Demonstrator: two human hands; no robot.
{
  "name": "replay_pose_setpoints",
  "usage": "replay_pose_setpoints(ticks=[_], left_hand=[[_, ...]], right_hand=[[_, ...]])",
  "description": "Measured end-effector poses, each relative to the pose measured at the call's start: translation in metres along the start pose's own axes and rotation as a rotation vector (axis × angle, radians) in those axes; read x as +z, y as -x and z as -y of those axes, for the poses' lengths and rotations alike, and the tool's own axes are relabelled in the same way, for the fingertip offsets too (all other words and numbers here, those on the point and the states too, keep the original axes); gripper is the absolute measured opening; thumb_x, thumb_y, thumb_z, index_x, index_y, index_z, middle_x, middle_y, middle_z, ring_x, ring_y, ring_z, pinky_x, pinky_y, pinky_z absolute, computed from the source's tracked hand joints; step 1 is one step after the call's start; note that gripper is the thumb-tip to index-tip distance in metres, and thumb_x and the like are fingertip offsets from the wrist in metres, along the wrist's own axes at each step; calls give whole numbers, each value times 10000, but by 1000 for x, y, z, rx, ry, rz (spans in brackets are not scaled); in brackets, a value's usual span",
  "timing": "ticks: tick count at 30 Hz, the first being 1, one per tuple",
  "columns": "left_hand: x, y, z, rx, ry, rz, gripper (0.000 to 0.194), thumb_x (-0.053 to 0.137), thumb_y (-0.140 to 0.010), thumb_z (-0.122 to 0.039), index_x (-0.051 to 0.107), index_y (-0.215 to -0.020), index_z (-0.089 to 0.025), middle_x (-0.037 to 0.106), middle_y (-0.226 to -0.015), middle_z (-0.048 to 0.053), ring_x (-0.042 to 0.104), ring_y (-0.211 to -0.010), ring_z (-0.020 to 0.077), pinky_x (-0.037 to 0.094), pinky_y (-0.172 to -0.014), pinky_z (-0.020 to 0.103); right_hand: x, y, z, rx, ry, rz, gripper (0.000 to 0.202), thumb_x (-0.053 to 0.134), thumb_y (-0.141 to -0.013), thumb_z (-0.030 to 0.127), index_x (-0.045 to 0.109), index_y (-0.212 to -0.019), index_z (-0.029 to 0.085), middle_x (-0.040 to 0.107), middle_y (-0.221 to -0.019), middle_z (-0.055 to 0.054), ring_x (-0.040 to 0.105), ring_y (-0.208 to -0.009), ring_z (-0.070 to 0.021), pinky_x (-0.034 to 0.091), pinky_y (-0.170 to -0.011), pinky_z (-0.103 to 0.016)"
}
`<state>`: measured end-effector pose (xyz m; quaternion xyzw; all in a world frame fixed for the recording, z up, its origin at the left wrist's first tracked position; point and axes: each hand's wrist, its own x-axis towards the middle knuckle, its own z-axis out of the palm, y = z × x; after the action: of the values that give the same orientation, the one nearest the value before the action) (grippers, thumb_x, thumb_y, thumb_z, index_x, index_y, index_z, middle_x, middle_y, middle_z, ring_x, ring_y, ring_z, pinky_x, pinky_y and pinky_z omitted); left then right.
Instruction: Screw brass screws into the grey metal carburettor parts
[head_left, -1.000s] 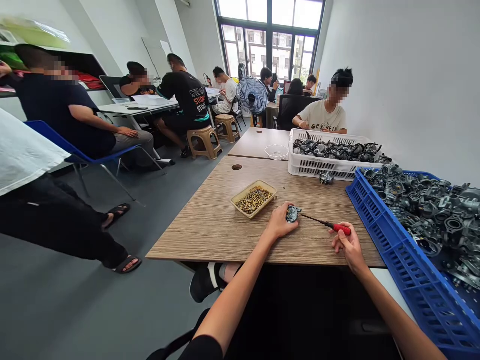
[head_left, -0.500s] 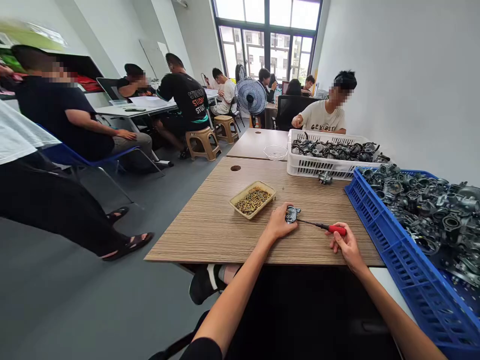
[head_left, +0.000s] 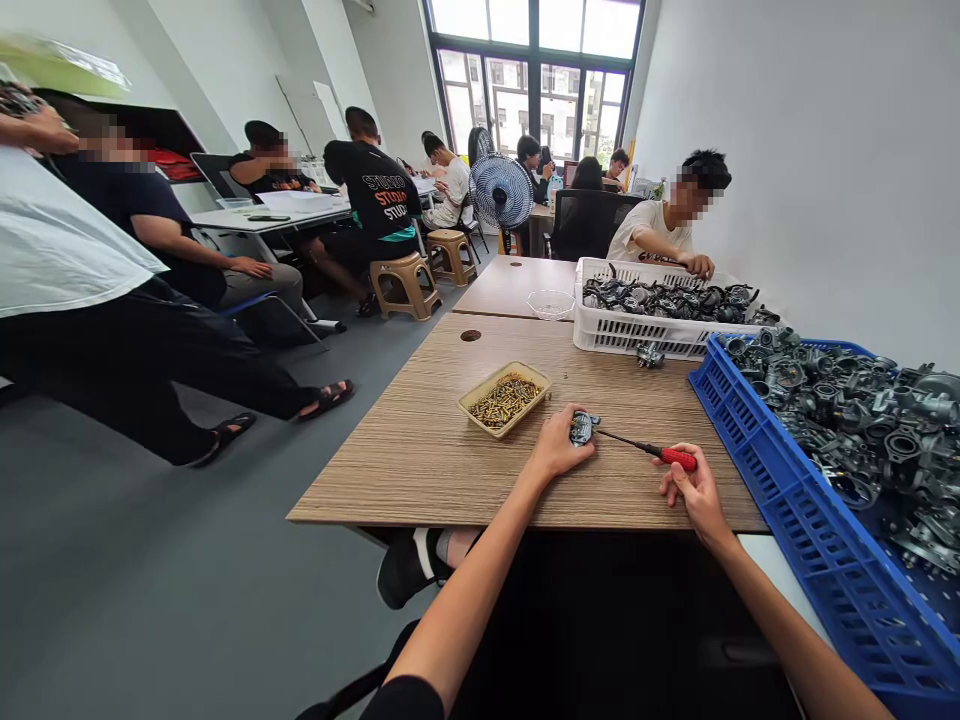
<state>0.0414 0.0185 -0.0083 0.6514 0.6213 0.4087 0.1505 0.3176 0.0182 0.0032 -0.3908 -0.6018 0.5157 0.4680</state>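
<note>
My left hand grips a small grey metal carburetor on the wood-grain table, thumb at its near side and fingers behind. In my right hand is a screwdriver with a red handle and a dark shaft. Its shaft points left, the tip close to the carburetor's right side; whether it touches I cannot tell. Left of and beyond my left hand sits a cream tray full of small brass-coloured parts.
A blue crate heaped with metal carburetors stands at the right. Behind it is a white basket of similar parts, with one loose carburetor in front. A co-worker sits across the table. Another person stands at the left.
The screwdriver has shifted slightly right, its tip drawn back a little from the carburetor. The co-worker opposite has reached a hand to the white basket. The person at left has stepped closer to the table.
</note>
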Motion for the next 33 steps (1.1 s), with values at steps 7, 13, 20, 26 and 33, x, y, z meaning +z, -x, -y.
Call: replay_pose_setpoints(ticks=[7, 13, 20, 26, 33], left_hand=[[1, -1, 2, 16, -6, 4, 516, 737, -711, -257, 576, -1200, -220, 705, -1022, 57, 650, -973, 241, 510, -924, 390], [2, -1, 3, 21, 4, -6, 514, 738, -711, -257, 574, -1198, -227, 707, -1032, 54, 653, -979, 236, 512, -926, 384], [3, 0, 4, 18, 5, -8, 493, 732, -730, -285, 567, -1191, -225, 710, -1039, 62, 654, -974, 247, 516, -920, 400], [2, -1, 3, 15, 21, -9, 501, 734, -722, -265, 562, -1192, -232, 709, -1030, 54, 651, -969, 238, 514, -923, 393], [2, -1, 3, 1, 18, -16, 502, 737, -717, -288, 576, -1188, -226, 701, -1001, 49, 650, -932, 224, 524, -907, 389]], right_hand=[[0, 0, -2, -14, 36, 27, 450, 680, -908, 586, 493, -1145, 253, 743, -1061, -92, 627, -573, -126, 484, -414, -223], [0, 0, -5, -39, 48, 25, 446, 680, -907, 572, 489, -1158, 257, 712, -1053, -76, 621, -580, -119, 477, -417, -217], [-1, 0, -6, -41, 43, 11, 437, 684, -904, 560, 487, -1156, 262, 692, -1046, -66, 617, -585, -120, 471, -414, -214], [0, 0, -5, -52, 52, 28, 430, 675, -907, 557, 473, -1154, 269, 713, -1049, -71, 615, -579, -126, 470, -407, -218], [0, 0, -5, -53, 48, 25, 436, 676, -905, 563, 477, -1156, 266, 710, -1046, -75, 607, -578, -124, 471, -411, -218]])
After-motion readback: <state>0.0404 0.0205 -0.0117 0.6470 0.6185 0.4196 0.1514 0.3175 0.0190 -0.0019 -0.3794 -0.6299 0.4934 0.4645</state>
